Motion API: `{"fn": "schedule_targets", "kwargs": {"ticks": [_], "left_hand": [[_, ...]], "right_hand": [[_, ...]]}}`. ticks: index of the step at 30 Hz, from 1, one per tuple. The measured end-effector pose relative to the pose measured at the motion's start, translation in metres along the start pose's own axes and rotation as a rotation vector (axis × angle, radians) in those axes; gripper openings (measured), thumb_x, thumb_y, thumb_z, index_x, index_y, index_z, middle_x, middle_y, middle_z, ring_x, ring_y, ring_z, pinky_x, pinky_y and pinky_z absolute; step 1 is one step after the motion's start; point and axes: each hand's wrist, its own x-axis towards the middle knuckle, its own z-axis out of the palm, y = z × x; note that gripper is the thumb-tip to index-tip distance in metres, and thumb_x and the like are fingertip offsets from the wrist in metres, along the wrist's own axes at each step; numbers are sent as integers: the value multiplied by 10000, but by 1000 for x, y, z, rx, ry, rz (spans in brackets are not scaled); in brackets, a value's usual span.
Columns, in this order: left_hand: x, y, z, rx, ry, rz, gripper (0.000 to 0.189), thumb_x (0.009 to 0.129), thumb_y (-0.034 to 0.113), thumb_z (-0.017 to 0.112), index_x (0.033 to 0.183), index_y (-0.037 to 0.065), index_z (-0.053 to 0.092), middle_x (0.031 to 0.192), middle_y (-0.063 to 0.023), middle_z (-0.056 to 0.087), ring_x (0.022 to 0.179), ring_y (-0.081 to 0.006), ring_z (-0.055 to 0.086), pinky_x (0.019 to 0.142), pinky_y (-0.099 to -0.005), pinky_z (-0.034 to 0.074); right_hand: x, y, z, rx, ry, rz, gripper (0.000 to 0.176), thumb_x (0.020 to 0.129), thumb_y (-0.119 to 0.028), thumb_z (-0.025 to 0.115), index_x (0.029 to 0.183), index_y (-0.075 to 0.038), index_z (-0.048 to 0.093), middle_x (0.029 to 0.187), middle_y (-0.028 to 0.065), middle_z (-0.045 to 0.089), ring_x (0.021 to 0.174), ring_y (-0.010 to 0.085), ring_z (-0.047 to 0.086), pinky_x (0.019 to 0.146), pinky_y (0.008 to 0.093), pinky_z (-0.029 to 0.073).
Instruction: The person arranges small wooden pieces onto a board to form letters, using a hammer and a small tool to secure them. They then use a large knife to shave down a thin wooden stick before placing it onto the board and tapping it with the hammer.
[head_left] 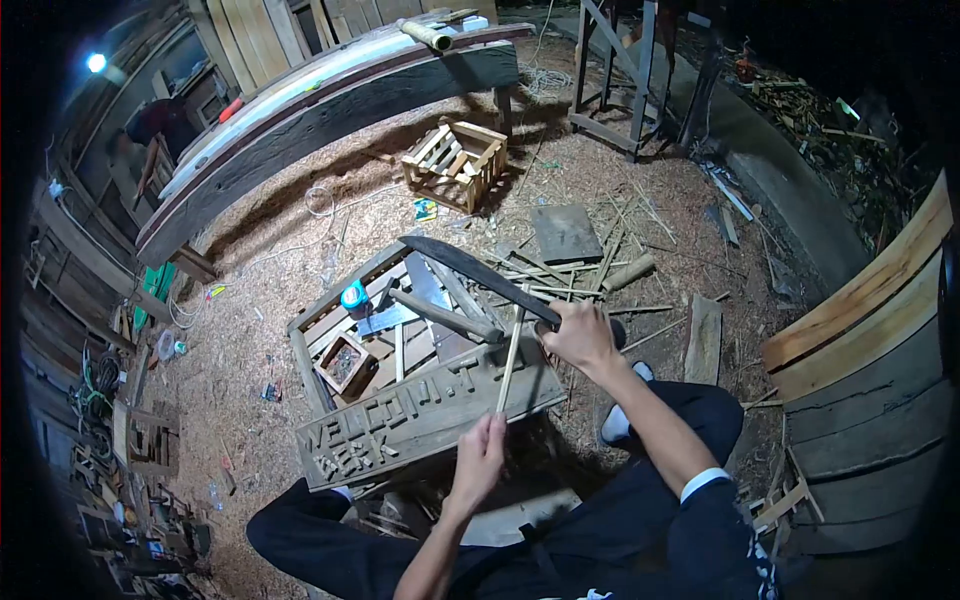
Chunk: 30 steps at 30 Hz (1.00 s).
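Note:
My right hand [582, 338] is closed round the handle of a large dark-bladed knife [465, 265], whose blade points up and left. Between the fingers of my left hand [482, 452] is the lower end of a thin wooden stick [510, 362], which slants up toward the knife blade. Whether blade and stick touch, I cannot tell. Below them lies a wooden board [430, 412] with raised letters made of small wood pieces. A hammer [445, 314], a teal tape measure [354, 296] and a small wooden box [346, 367] rest on the slatted surface behind the board.
A long workbench [330, 105] crosses the upper left. A slatted wooden crate [456, 166] stands on the shavings-covered floor. Thin sticks and a flat dark piece [566, 234] lie beyond the knife. Curved planks [860, 300] stand at the right. A metal-legged stand [640, 85] is at the back.

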Motion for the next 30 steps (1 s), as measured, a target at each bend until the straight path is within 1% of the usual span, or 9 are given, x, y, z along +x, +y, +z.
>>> {"fn": "schedule_targets", "kwargs": {"ticks": [5, 9, 10, 12, 14, 16, 20, 26, 30], "left_hand": [[15, -15, -9, 11, 64, -18, 435, 1103, 293, 517, 840, -53, 543, 579, -114, 418, 564, -157, 373, 527, -405, 327], [-10, -7, -15, 55, 50, 96, 392, 1102, 271, 513, 865, -34, 578, 591, -112, 433, 549, -144, 404, 519, -397, 333], [-9, -1, -15, 75, 20, 75, 345, 1105, 250, 507, 913, -21, 598, 602, -93, 459, 550, -123, 437, 515, -384, 349], [2, 13, -9, -19, 64, 121, 320, 1108, 239, 507, 948, -19, 610, 616, -71, 475, 550, -106, 425, 504, -357, 337], [9, 18, -13, -56, -5, 46, 298, 1113, 238, 501, 1024, -12, 636, 634, -34, 489, 571, -82, 420, 512, -310, 330], [3, 15, -23, -132, 1, -54, 301, 1117, 257, 495, 1104, 4, 658, 657, -5, 497, 589, -67, 437, 532, -275, 346], [-1, -1, -27, -345, 3, -67, 324, 1119, 265, 496, 1247, -12, 606, 708, 23, 506, 613, -59, 472, 547, -253, 374], [8, 13, -14, -581, 7, -99, 342, 1124, 286, 479, 1280, -8, 557, 751, 19, 514, 618, -70, 496, 549, -249, 388], [13, 10, -25, -449, -69, -184, 306, 1125, 280, 471, 1228, 15, 586, 792, 14, 568, 623, -78, 514, 556, -267, 399]], "right_hand": [[-37, -22, 13, -145, -242, -248, 198, 756, -210, 692, 888, -77, 756, 726, 221, 719, 727, 381, 747, 756, 514, 599], [3, 3, -9, 25, 58, 30, 214, 752, -188, 698, 909, -58, 762, 718, 227, 713, 639, 356, 722, 673, 428, 611], [-1, -6, -13, 20, 68, 19, 214, 752, -188, 698, 909, -58, 762, 718, 227, 713, 639, 356, 722, 673, 428, 611], [-34, -19, -8, -163, -186, -91, 217, 768, -197, 692, 897, -34, 757, 694, 199, 709, 622, 338, 718, 658, 441, 610], [-34, -21, -2, -289, -70, -220, 215, 808, -215, 697, 907, -34, 755, 664, 155, 695, 608, 302, 711, 649, 442, 609], [-23, -20, -2, -39, -205, 87, 230, 855, -244, 696, 934, -35, 750, 658, 138, 688, 615, 303, 712, 674, 450, 609], [-24, -16, -22, -1, 20, 184, 270, 817, -300, 760, 933, -57, 753, 735, 209, 712, 732, 409, 724, 703, 488, 579], [-34, -26, -28, 73, 50, 131, 269, 809, -311, 757, 920, -66, 747, 735, 230, 700, 748, 436, 706, 688, 518, 557], [-38, -22, -22, 10, -25, -38, 236, 816, -305, 740, 895, -83, 722, 723, 208, 704, 711, 420, 713, 710, 521, 567]]}}
